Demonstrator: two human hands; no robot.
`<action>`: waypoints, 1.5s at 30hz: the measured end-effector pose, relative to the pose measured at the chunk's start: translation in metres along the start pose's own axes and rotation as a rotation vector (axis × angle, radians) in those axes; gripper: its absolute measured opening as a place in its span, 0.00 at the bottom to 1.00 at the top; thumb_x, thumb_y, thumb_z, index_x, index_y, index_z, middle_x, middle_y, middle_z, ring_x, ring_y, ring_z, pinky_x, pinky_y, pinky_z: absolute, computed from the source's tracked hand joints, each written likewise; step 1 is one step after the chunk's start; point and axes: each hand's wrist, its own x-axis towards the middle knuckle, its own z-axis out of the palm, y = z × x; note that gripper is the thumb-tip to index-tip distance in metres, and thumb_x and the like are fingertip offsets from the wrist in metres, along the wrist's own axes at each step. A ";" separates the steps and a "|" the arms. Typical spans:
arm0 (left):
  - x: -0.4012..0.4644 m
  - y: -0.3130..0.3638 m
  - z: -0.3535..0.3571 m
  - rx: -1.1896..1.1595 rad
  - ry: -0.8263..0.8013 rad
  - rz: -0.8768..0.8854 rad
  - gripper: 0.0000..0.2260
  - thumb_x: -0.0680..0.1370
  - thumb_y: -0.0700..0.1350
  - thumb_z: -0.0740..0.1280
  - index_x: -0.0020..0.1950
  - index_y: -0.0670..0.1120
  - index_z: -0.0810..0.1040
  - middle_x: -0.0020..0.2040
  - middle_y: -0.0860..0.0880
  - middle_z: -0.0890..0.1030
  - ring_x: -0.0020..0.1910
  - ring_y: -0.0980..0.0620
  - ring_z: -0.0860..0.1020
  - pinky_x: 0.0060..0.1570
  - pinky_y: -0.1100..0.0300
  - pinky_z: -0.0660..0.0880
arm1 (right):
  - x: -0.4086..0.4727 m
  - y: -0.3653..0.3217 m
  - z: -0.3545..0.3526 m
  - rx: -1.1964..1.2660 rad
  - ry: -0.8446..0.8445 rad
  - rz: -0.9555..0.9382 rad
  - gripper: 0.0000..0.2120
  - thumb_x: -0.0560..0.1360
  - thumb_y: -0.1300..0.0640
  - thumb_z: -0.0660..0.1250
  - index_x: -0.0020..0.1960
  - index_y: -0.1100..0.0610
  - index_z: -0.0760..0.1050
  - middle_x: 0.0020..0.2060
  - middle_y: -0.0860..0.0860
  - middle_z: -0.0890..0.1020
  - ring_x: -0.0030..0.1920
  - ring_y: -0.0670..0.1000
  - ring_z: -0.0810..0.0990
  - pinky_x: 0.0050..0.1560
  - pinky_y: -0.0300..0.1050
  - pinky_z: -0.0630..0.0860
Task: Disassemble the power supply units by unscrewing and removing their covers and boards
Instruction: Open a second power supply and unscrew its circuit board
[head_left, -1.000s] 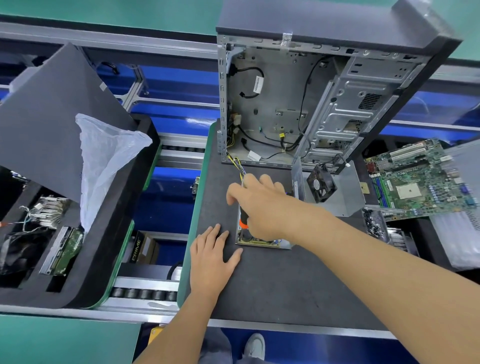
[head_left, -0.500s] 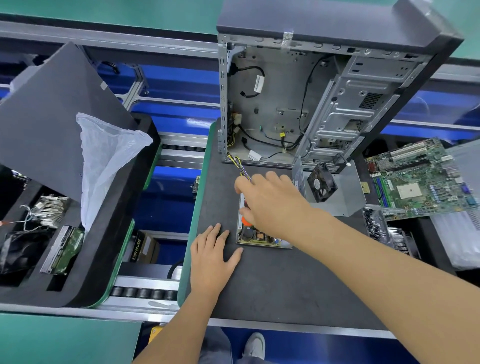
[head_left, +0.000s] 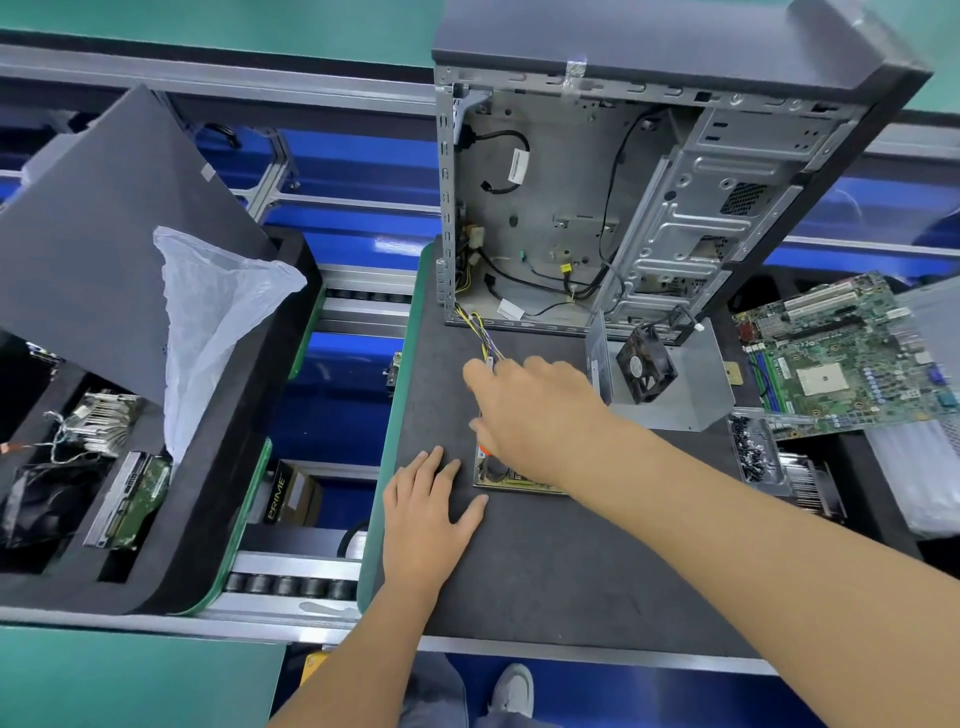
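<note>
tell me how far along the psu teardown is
Done: the metal cover with its fan lies off to the right. In hand: the right hand reaches over the bare board toward its wire bundle, while the left hand rests flat on the mat beside it. Left: those wires run into the computer case, so the board isn't free yet.

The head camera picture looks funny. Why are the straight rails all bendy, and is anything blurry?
In the head view the wide lens bows the conveyor rails near the edges; the right hand over the power supply board looks soft and a bit smeared; the left hand, flat on the dark mat, looks sharper; light glares off the blue panels.
</note>
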 end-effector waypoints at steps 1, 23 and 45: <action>0.000 0.000 0.000 0.003 -0.003 -0.003 0.24 0.77 0.61 0.68 0.69 0.50 0.78 0.73 0.50 0.73 0.73 0.48 0.68 0.74 0.49 0.60 | -0.001 0.000 0.000 0.063 -0.067 -0.014 0.16 0.80 0.53 0.62 0.65 0.54 0.62 0.60 0.55 0.71 0.59 0.61 0.71 0.47 0.51 0.67; 0.000 -0.003 0.004 0.002 0.022 0.019 0.26 0.78 0.63 0.63 0.68 0.49 0.78 0.71 0.49 0.75 0.72 0.47 0.69 0.73 0.48 0.63 | 0.000 -0.007 0.001 -0.072 -0.060 0.133 0.31 0.79 0.32 0.51 0.64 0.57 0.67 0.52 0.54 0.80 0.54 0.58 0.79 0.38 0.47 0.63; 0.000 -0.001 0.003 -0.016 0.022 0.003 0.23 0.77 0.60 0.70 0.67 0.49 0.78 0.72 0.48 0.74 0.72 0.46 0.69 0.72 0.45 0.65 | 0.003 0.010 0.013 0.125 0.048 -0.033 0.12 0.81 0.49 0.60 0.60 0.54 0.67 0.52 0.53 0.77 0.51 0.58 0.76 0.39 0.49 0.70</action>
